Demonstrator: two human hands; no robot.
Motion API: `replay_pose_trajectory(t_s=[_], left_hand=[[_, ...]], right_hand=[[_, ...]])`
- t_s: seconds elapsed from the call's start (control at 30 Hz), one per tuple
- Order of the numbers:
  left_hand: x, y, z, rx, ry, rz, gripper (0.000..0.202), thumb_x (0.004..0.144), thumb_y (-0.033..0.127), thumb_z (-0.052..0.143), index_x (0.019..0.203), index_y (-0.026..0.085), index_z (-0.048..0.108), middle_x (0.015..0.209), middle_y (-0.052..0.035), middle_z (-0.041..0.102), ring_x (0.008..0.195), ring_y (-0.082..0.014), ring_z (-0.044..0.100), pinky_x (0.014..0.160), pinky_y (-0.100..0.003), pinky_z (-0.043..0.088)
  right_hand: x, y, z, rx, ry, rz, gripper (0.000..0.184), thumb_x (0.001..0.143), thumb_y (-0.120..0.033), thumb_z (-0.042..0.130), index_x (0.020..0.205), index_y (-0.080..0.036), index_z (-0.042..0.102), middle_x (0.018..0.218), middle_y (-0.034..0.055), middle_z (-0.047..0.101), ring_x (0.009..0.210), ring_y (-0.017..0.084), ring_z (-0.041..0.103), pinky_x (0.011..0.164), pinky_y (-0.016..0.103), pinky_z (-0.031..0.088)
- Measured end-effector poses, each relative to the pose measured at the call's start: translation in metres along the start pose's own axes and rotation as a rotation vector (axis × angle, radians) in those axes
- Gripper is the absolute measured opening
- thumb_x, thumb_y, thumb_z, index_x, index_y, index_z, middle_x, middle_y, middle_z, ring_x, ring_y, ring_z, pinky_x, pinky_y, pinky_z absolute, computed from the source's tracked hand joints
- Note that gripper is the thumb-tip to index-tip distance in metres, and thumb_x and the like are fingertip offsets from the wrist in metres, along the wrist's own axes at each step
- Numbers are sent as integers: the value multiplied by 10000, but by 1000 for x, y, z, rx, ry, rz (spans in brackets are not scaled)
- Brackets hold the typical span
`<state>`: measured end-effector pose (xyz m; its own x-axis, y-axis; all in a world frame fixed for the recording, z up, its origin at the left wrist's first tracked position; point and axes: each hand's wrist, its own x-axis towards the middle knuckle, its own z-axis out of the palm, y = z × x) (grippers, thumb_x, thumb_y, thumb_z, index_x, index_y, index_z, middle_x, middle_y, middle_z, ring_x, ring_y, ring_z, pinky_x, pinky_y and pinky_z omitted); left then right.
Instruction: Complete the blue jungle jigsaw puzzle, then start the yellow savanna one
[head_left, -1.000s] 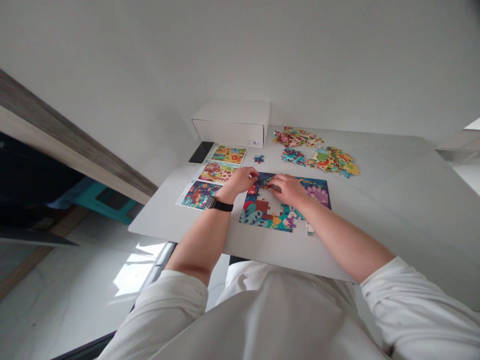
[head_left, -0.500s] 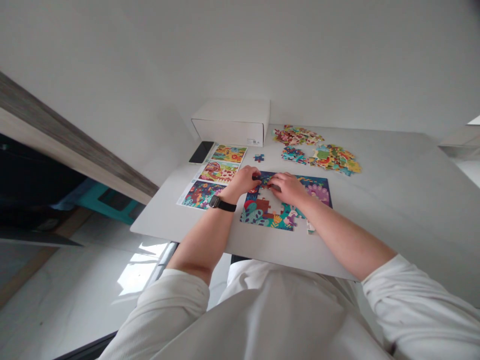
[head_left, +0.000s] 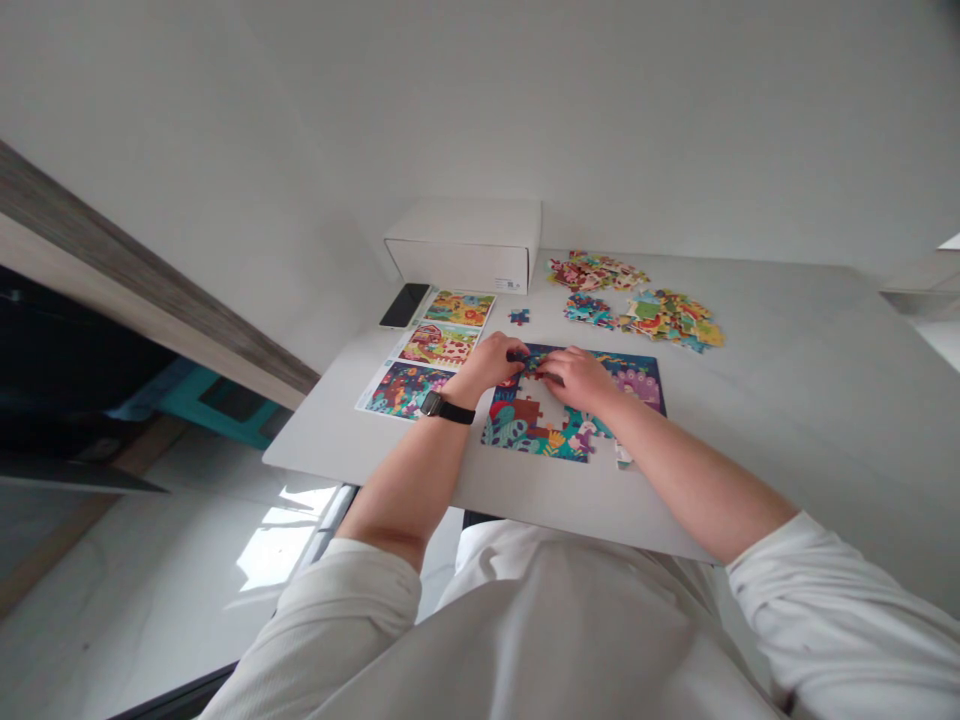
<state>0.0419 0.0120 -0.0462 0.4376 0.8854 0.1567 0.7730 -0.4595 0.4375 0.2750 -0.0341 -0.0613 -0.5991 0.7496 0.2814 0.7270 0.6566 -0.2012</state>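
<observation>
A partly assembled jigsaw puzzle [head_left: 514, 432] with dark blue borders, leaves and animals lies flat before me, a gap in its middle. My left hand [head_left: 491, 364], a black watch on its wrist, is curled over the puzzle's upper left edge, its fingertips pinched on the pieces there. Facing it, my right hand [head_left: 577, 378] has bent fingers closed on a small puzzle piece [head_left: 532, 367] at the top of the gap. The fingers partly hide this piece, and I cannot tell if it is joined.
Left of the puzzle lies a reference sheet [head_left: 436, 344] with three pictures, beside a phone [head_left: 405, 305]. A white box [head_left: 457, 262] stands behind. One loose blue piece [head_left: 519, 317] and piles of pieces [head_left: 671, 320] lie at the back. The table's front edge [head_left: 555, 512] is near my body.
My hands stay at the same part of the puzzle, with only a slight shift of the fingers. The whole view has moved very slightly.
</observation>
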Motion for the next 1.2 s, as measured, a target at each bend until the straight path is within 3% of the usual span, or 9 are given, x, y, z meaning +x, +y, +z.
replay_pose_trajectory(t_s=[0.17,0.47,0.93,1.07,1.2], left_hand=[[0,0,-1,14,-11,55,222,822,219,768,1020,210,867,1038,-94,759,1015,-239,714,947,-315,569],[-2,5,-4,-18,-22,16,222,805,307,812,997,208,864,1050,-91,748,915,-223,709,888,-320,578],[1,-13,-4,-49,-71,104,290,766,340,870,1035,232,872,1081,-95,747,1009,-243,719,974,-320,576],[1,-14,-3,-51,-75,93,248,851,372,781,1049,250,866,1108,-85,744,1012,-229,713,990,-317,567],[1,-18,-1,-59,-52,65,277,918,383,683,1086,242,853,1117,-87,753,965,-223,710,958,-323,566]], right_hand=[[0,0,-1,1,-23,-6,270,1001,-203,616,1196,-189,802,1200,107,791,1052,268,649,1004,419,462],[0,-3,-5,12,-53,9,289,1009,-209,611,1230,-195,798,1235,111,781,1074,268,646,1023,417,449],[0,-3,-5,-1,-35,-2,237,1036,-238,625,1159,-223,826,1162,93,795,1047,230,681,1002,393,478],[0,-5,-8,-17,-75,-8,238,1034,-235,628,1169,-226,825,1161,94,799,1043,238,695,1001,393,494],[-2,-4,-20,16,-117,3,328,980,-229,700,1299,-203,773,1272,114,784,1125,264,703,1042,418,509]])
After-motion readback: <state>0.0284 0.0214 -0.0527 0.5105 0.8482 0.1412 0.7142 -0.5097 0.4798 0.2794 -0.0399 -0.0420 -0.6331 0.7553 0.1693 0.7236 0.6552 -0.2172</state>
